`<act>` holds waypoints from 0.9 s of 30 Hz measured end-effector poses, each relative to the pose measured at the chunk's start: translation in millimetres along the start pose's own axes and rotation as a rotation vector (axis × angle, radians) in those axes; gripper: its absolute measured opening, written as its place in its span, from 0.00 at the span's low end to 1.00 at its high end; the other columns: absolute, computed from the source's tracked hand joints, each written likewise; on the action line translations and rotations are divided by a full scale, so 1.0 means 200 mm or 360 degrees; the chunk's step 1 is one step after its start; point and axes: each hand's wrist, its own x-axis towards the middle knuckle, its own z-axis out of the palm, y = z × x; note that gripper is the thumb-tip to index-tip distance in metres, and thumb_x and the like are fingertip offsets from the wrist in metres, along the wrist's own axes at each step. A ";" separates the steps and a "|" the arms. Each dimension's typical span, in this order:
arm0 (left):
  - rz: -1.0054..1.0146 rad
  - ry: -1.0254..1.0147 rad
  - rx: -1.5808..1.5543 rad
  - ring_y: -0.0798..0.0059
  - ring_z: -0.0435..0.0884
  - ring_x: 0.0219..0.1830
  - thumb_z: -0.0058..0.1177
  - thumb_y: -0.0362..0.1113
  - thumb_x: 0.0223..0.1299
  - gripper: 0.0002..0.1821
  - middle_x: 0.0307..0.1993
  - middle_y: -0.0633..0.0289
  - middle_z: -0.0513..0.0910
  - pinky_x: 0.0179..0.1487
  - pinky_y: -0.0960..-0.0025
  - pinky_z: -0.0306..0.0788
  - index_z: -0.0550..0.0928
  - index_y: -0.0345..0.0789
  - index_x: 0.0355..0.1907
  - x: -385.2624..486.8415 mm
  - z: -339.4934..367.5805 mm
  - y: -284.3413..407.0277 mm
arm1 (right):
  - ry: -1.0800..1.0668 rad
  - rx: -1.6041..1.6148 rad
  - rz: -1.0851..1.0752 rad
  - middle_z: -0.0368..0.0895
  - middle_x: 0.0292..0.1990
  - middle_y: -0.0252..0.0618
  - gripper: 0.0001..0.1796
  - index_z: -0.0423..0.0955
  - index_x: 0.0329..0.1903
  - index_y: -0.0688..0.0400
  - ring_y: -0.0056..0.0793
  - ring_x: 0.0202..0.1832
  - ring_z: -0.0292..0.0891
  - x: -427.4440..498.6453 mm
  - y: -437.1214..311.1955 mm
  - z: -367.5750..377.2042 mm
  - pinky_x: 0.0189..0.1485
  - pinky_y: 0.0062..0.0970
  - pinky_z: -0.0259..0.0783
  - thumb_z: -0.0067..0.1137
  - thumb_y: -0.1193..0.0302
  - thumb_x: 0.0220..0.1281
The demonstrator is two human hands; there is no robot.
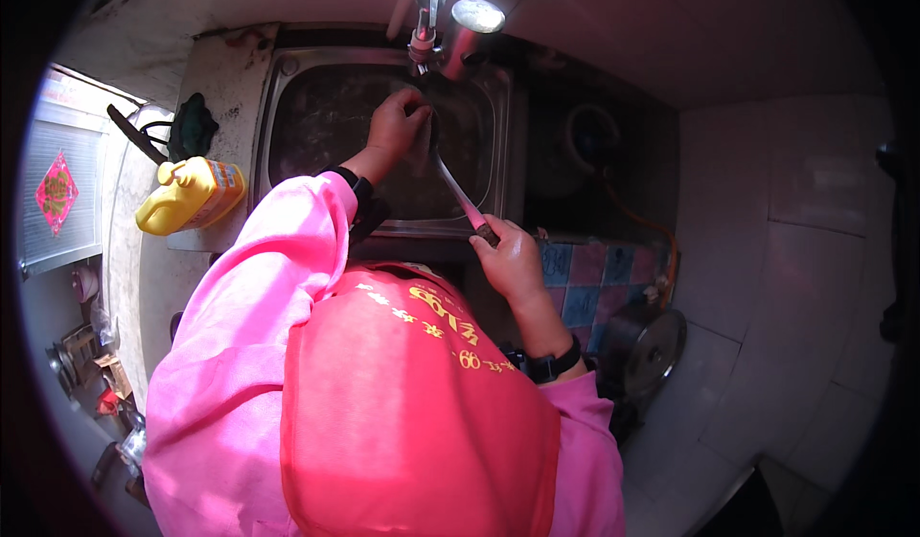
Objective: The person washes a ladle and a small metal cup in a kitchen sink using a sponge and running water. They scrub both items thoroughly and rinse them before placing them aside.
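Over the stainless steel sink [327,54], my right hand [509,255] grips the dark end of a long-handled metal utensil [458,191]. Its far end lies near the middle of the sink, below the faucet [424,37]; the head of it is too dark to make out. My left hand [399,126] is at that far end, fingers bent together around a thin, pale, translucent thing [419,143] that may be a cloth or a bag. Dark water appears to fill the basin.
A yellow jug [190,196] with a pump top lies left of the sink, near a dark green object [192,127]. Behind the sink stands a shiny metal cylinder [467,37]. To the right are a dark recess with a hose [640,217], a tiled edge [589,275] and a lidded pot [652,354].
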 end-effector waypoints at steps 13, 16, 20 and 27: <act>-0.0153 -0.0197 -0.0226 0.68 0.86 0.38 0.65 0.37 0.61 0.08 0.35 0.57 0.87 0.46 0.68 0.77 0.85 0.36 0.40 -0.05 0.00 -0.02 | -0.0035 0.0101 0.0018 0.84 0.42 0.50 0.21 0.81 0.53 0.63 0.50 0.46 0.82 -0.01 0.00 0.01 0.50 0.36 0.77 0.68 0.69 0.58; -0.0215 -0.0362 -0.0076 0.73 0.84 0.38 0.66 0.35 0.60 0.08 0.35 0.61 0.85 0.46 0.70 0.76 0.85 0.35 0.39 -0.07 -0.01 -0.03 | -0.0062 0.0045 0.0041 0.84 0.42 0.50 0.21 0.81 0.53 0.64 0.50 0.46 0.82 -0.01 0.00 -0.01 0.50 0.36 0.77 0.68 0.69 0.58; 0.0078 0.0091 0.0131 0.66 0.83 0.41 0.65 0.33 0.58 0.07 0.38 0.59 0.82 0.48 0.67 0.76 0.85 0.35 0.38 -0.05 -0.03 -0.03 | -0.0031 0.0083 -0.0019 0.84 0.42 0.50 0.21 0.81 0.53 0.64 0.50 0.46 0.82 -0.02 0.00 0.00 0.50 0.36 0.77 0.68 0.69 0.58; 0.0258 -0.0437 0.0110 0.51 0.81 0.47 0.62 0.32 0.58 0.07 0.42 0.53 0.80 0.52 0.59 0.75 0.82 0.37 0.39 -0.13 -0.01 -0.04 | -0.0067 0.0096 0.0146 0.85 0.47 0.50 0.23 0.81 0.55 0.63 0.48 0.50 0.83 0.03 0.06 0.02 0.54 0.34 0.77 0.69 0.68 0.57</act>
